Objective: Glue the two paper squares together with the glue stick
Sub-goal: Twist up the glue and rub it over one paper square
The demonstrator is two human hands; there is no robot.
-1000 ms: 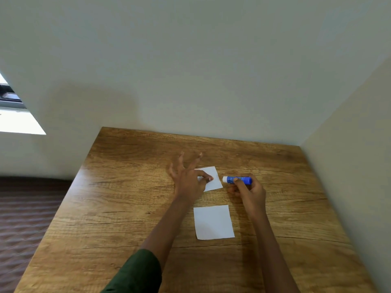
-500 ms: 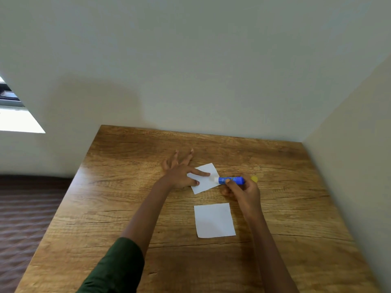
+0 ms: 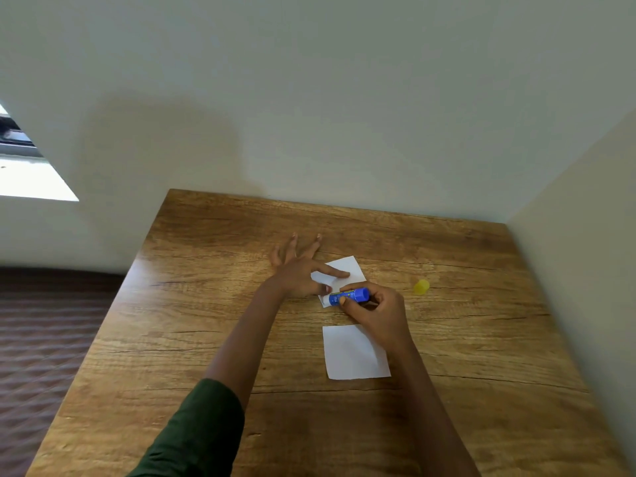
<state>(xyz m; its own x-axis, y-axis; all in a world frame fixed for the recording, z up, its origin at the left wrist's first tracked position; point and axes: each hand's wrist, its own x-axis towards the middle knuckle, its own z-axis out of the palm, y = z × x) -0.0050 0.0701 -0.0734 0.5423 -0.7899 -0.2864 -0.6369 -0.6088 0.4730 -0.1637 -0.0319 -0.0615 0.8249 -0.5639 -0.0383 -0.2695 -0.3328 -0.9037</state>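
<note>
left hand (image 3: pixel 296 275) spread flat, index finger and thumb pinning far paper square (image 3: pixel 351 268) to wooden table (image 3: pixel 206 339) | glue stick (image 3: pixel 348 297) tip on that square's near-left corner, blue barrel pinched in right hand (image 3: pixel 377 313) | near paper square (image 3: pixel 351 356) lies bare, just below | yellow cap (image 3: pixel 421 286) off, right | paper likely light, floppy, skids: pin flat, lift by edge

1. The left hand (image 3: pixel 297 275) is bare, with no ring, watch or glove showing.
2. The left forearm is uncovered up to a dark green sleeve (image 3: pixel 196 432) of plain, matte fabric, pushed back toward the elbow with a rounded cuff edge.
3. The right hand (image 3: pixel 378 313) is bare too.
4. The right forearm shows no sleeve down to the bottom edge of the head view.
</note>
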